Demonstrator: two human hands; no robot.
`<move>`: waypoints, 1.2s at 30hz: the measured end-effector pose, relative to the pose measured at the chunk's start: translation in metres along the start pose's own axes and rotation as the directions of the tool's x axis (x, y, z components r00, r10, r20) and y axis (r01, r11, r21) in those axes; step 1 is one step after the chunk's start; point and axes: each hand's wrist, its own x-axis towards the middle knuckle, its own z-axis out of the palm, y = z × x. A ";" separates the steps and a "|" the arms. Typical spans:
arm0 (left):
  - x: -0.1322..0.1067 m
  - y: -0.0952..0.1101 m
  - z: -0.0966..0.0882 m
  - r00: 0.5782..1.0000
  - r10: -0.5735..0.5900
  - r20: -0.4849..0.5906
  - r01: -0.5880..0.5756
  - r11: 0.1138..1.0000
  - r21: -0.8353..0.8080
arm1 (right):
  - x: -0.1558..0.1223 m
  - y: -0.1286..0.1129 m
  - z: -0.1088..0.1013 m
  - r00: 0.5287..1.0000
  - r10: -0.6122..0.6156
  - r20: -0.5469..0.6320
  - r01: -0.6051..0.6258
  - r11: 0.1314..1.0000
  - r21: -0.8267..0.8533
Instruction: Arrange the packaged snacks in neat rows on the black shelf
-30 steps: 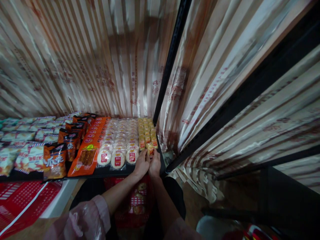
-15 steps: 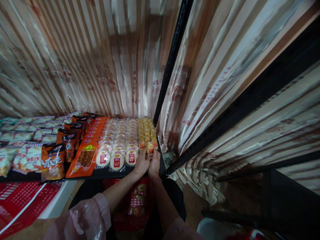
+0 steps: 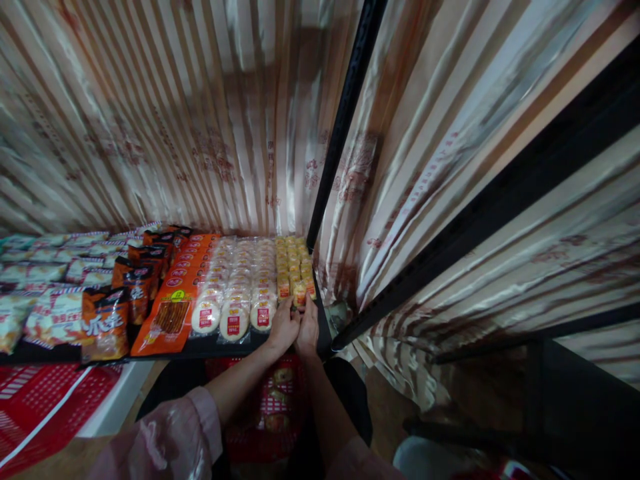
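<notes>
At the right end of the shelf, my left hand point(image 3: 284, 329) and my right hand point(image 3: 307, 329) meet at the front of the rows of small yellow snack packs. Between their fingertips is one small yellow snack pack point(image 3: 299, 292), level with the front packs and partly hidden by my fingers. Its kind of food is too small to make out. Left of my hands stand rows of round white crackers point(image 3: 263, 314) in clear wrappers with red labels.
Orange bags of stick snacks point(image 3: 173, 313), orange-black snack bags point(image 3: 106, 323) and pale bags point(image 3: 55, 317) fill the shelf leftward. A black post point(image 3: 345, 120) rises at the back corner. Red baskets point(image 3: 40, 407) sit below. Striped curtain point(image 3: 225, 133) hangs behind.
The small yellow pack between my fingers has shifted slightly back against the front of its row. My fingertips have moved a little; my arms are nearly still.
</notes>
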 end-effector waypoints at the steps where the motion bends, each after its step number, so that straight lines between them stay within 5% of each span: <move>1: 0.000 0.000 0.000 1.000 0.005 0.002 -0.005 1.000 0.000 | 0.000 0.000 0.000 1.000 -0.008 -0.005 0.008 1.000 -0.005; 24: -0.006 0.000 0.000 0.999 0.039 -0.010 -0.039 0.999 0.009 | 0.000 0.011 0.004 0.998 -0.024 -0.053 0.026 0.999 0.029; 36: -0.044 -0.005 -0.002 0.994 0.107 0.035 -0.109 0.991 0.071 | -0.029 0.004 -0.006 0.999 -0.052 0.005 0.052 0.999 0.014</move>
